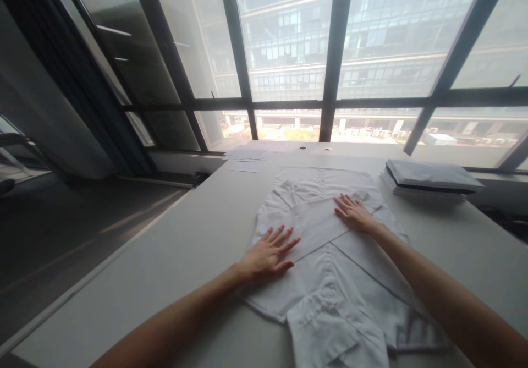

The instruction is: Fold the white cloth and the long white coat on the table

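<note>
A white garment [307,225], which looks like a long-sleeved coat or shirt, lies spread on the white table [198,236]. One sleeve is folded across its upper part, and another part [330,324] hangs toward me at the near end. My left hand [270,255] rests flat on the garment's left side with its fingers spread. Farther up on the right, my right hand [353,213] presses flat on the cloth, fingers stretched out. Neither hand grips anything. Wrinkles show around the far end of the garment.
A stack of folded cloth [431,178], white with a dark layer, sits on the table's right side. Several papers [247,156] lie at the far left corner. Behind the table stand large windows [289,38]. A dark curtain [82,82] hangs at the left.
</note>
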Tool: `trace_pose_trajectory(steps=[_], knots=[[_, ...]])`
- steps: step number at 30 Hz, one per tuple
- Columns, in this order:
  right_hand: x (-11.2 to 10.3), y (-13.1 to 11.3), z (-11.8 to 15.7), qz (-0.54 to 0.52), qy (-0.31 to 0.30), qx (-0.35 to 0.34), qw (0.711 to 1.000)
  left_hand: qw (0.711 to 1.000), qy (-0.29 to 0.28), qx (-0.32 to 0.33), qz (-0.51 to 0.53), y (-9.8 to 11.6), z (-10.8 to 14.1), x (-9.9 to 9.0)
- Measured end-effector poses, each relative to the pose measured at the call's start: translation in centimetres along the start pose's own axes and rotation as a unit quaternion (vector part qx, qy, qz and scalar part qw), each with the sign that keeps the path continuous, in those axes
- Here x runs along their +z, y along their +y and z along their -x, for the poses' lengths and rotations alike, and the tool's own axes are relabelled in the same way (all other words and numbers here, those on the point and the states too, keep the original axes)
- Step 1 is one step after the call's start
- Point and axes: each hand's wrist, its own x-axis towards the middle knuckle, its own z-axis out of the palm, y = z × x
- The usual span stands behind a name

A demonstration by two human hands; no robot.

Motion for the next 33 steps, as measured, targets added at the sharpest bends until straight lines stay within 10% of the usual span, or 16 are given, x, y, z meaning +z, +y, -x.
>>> trace_pose_trajectory(steps=[7, 18, 33], knots=[[0.5, 0.2, -0.2, 0.007, -0.003, 0.010, 1.000, 0.998, 0.041, -0.052, -0.005, -1.3, -0.5, 0.6], [1.0, 0.5, -0.3, 0.018, 0.023, 0.005, 1.000, 0.943, 0.203, -0.264, 0.029, -10.9, 0.7, -0.5], [1.4, 0.7, -0.4, 0.026, 0.035, 0.000, 0.999, 0.924, 0.248, -0.292, 0.006, -11.0, -1.0, -0.1]])
